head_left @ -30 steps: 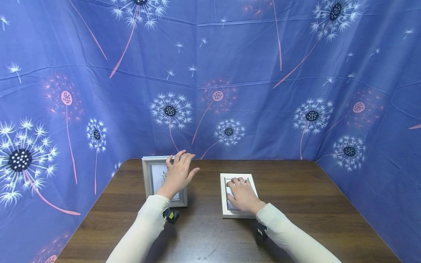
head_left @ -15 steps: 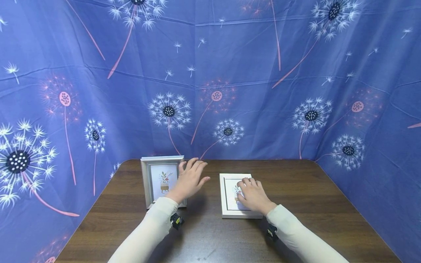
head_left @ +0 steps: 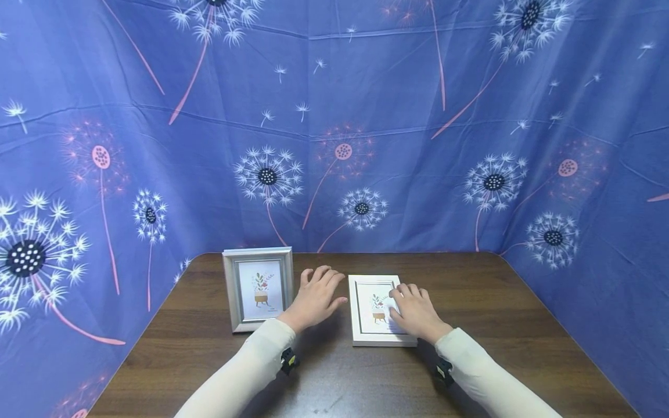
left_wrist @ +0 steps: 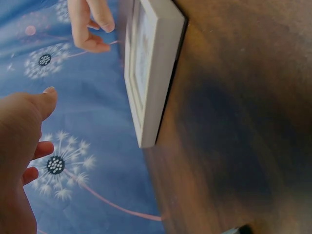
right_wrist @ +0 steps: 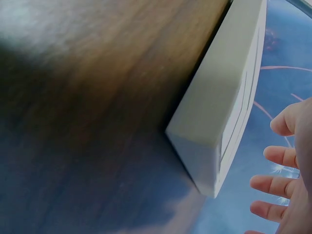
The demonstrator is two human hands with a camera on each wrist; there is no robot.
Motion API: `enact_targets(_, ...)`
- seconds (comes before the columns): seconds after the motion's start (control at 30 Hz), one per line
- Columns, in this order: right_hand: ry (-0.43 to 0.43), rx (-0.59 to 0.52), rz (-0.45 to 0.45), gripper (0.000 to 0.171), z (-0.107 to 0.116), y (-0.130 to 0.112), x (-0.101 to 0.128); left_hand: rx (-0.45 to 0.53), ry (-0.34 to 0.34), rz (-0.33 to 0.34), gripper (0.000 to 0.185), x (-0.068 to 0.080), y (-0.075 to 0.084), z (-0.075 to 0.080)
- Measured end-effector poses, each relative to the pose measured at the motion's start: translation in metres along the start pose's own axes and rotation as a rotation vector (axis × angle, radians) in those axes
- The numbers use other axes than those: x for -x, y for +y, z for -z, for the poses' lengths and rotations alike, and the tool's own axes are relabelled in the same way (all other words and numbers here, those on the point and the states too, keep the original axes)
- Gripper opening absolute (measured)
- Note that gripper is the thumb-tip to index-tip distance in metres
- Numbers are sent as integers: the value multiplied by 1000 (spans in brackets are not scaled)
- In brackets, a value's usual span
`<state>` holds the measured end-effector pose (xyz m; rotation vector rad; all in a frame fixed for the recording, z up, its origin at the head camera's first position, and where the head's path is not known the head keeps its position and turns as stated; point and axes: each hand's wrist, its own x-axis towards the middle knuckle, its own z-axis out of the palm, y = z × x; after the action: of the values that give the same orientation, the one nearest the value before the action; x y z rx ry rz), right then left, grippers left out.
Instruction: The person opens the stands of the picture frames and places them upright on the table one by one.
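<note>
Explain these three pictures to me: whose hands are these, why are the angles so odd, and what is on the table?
There is no machine here, just a person wearing cameras. The wide picture comes from a camera on the head; the two tilted close-ups come from cameras on each wrist. On the wooden table a grey picture frame stands upright, and a white picture frame lies flat. The right hand rests its fingers on the white frame's right side. The left hand hovers open between the frames, holding nothing. Blue flowered cloth hangs behind.

Both arms wear long, snug cream sleeves reaching the wrists. A small black camera with a yellow mark is strapped under each wrist.
</note>
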<state>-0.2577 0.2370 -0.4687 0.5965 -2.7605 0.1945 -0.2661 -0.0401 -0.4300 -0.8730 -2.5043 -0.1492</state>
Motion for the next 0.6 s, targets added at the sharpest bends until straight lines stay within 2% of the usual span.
enact_targets(0.2, 18, 2, -14, 24, -2, 6, 5, 13, -66, 0, 50, 1, 7, -9)
enact_targets(0.6, 10, -12, -47, 24, -4, 10, 6, 2, -81, -7, 51, -1, 15, -19)
